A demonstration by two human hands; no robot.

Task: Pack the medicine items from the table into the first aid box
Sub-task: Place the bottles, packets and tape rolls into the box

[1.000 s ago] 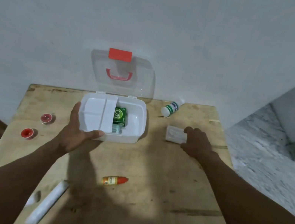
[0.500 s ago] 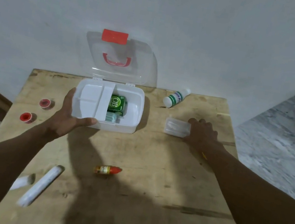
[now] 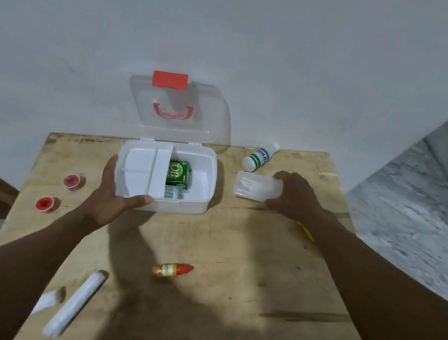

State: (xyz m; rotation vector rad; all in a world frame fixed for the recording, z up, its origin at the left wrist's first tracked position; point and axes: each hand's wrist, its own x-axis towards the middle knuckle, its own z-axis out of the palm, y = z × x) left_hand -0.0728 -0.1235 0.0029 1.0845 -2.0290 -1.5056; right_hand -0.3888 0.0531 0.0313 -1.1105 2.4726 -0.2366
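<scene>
Clear plastic case point(image 3: 255, 187), one end clasped in curled right hand point(image 3: 293, 198), other end poking toward box point(image 3: 210, 176).
Probably light, stiff and slick (contents too blurred to name); best pinched across long edges. Left hand point(image 3: 111, 195) wrapped round near box corner.

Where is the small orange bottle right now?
Head view: the orange bottle lies on the table near the middle, nearer the person than the first aid box and right of the white tube.
</scene>
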